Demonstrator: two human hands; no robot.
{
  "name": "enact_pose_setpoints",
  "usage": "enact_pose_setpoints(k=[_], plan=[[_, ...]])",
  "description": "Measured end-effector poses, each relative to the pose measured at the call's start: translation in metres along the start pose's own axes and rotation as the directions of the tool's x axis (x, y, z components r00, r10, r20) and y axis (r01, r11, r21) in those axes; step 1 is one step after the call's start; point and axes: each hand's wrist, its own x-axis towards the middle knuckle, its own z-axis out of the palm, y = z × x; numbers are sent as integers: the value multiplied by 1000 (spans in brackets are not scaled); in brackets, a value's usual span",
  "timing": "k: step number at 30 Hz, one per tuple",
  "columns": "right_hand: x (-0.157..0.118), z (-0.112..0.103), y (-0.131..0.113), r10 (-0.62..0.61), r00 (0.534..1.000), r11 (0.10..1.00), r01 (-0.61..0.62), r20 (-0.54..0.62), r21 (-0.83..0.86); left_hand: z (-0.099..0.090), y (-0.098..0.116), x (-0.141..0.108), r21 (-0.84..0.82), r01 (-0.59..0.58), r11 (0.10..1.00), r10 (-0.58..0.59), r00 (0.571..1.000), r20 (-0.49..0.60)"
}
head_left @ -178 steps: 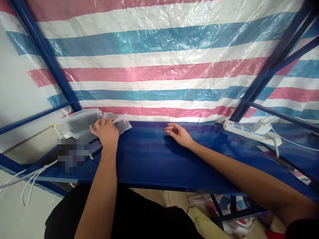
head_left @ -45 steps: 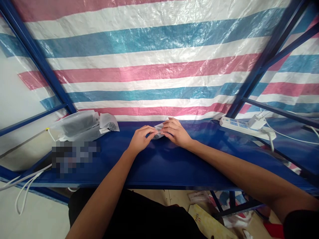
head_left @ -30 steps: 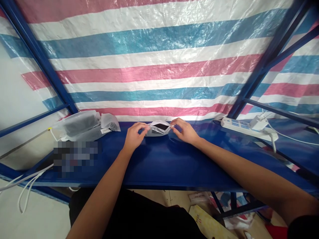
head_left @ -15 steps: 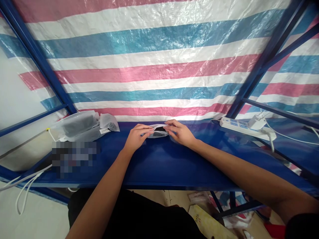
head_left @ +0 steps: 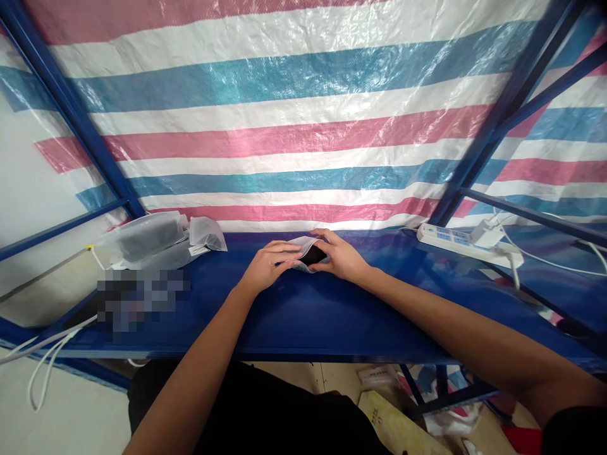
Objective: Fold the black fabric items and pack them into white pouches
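**Together, our left hand (head_left: 271,265) and our right hand (head_left: 345,256) hold a frosted plastic pouch (head_left: 302,241)**

We have this pouch between our 2 hands, above the middle of the blue metal tabletop (head_left: 289,322), near to its far edge. Whether its bottom touches the surface, we cannot tell. Our left hand grips the left end, with the thumb below the other fingers. Our right hand grips the right end, its thumb at the near lip and its fingers at the far lip. Between the lips we see a black inside, but what it is, we cannot tell.

On our left lie some larger frosted bags (head_left: 147,240), and just beside them 1 small frosted pouch (head_left: 207,232). Before these, a patch is pixelated, so its content is hidden. On our right lies a white power strip (head_left: 448,238) with a white adapter (head_left: 487,233) plugged in. Behind the tabletop hangs a striped plastic sheet (head_left: 284,140), and below, on the floor, lies a yellow box (head_left: 396,417).
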Motion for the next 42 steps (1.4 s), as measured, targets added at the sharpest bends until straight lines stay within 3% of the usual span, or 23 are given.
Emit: enact_pose_setpoints(k=[6, 8, 11, 13, 14, 16, 19, 23, 26, 32, 35, 39, 42], plan=[[0, 9, -2, 38, 999, 999, -38, 14, -23, 12, 8, 4, -56, -78, 995, 81, 995, 60], [1, 9, -3, 81, 997, 996, -80, -9, 32, 11, 12, 6, -34, -53, 998, 53, 999, -8], [3, 6, -2, 193, 979, 955, -173, -61, 242, 6, 14, 6, 0, 130, 992, -127, 971, -200], [5, 7, -1, 291, 956, 843, -234, -45, 485, 6, 11, 4, -106, 276, 955, -295, 910, -292], [5, 8, -1, 343, 939, 751, -264, -16, 605, 6, 8, 3, -201, 334, 921, -380, 884, -273], [4, 13, -2, 427, 902, 539, -314, 68, 781, 10, 3, 0, -373, 440, 817, -505, 858, -95], [3, 19, -7, 483, 858, 314, -359, 178, 879, 15, -2, -3, -437, 561, 703, -546, 819, 174], [4, 19, -11, 511, 814, 182, -415, 274, 891, 12, -5, -3, -410, 581, 703, -589, 799, 122], [6, 12, -8, 536, 792, 144, -427, 292, 893, 6, -12, -3, -304, 602, 738, -637, 771, -20], [9, 6, 6, 545, 802, 111, -356, 242, 928, -3, -30, -7, -199, 658, 727, -687, 685, -244], [9, 9, 10, 568, 790, 103, -348, 232, 932, -9, -30, -8, -71, 713, 697, -697, 651, -301], [11, 8, 11, 627, 749, 91, -343, 214, 935, -18, -22, -6, 165, 743, 648, -673, 661, -332], [14, 5, 14, 664, 720, 81, -341, 204, 937, -22, -17, -3, 281, 774, 568, -702, 633, -326]])
